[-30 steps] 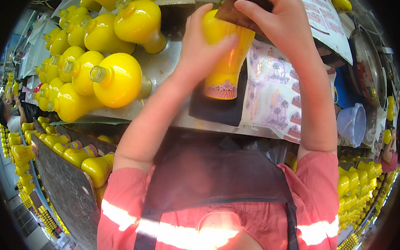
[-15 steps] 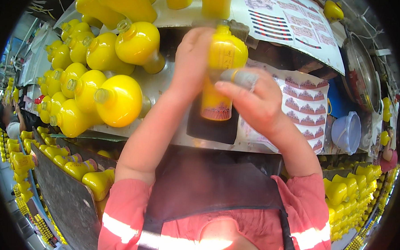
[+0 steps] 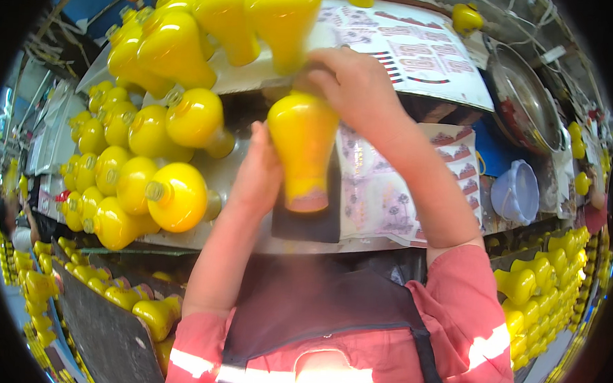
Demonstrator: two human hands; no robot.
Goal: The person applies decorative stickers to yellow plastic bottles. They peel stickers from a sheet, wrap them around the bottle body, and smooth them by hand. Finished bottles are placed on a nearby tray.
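A glossy yellow vase-shaped bottle [image 3: 303,147] is tilted over a dark pad [image 3: 305,227], its narrow foot toward me. A purplish patterned band [image 3: 309,197] runs round the foot. My right hand [image 3: 358,83] is closed over the bottle's neck end, which its fingers hide. Along the bottle's left side rests my left hand [image 3: 258,167], thumb pointing up, its other fingers mostly hidden and slightly blurred. Right of the pad lie printed decal sheets [image 3: 382,188] with purple motifs.
Many yellow bottles [image 3: 183,198] lie at the left, necks toward me, and more yellow bottles [image 3: 283,19] stand behind. A white printed sheet [image 3: 422,56] covers the back right. A pale bucket [image 3: 516,194] and a round metal pan [image 3: 526,95] stand at the right.
The bottle has turned, so its printed label no longer faces up. My right hand has moved from its side to the neck end; my left hand has slid lower along the left side.
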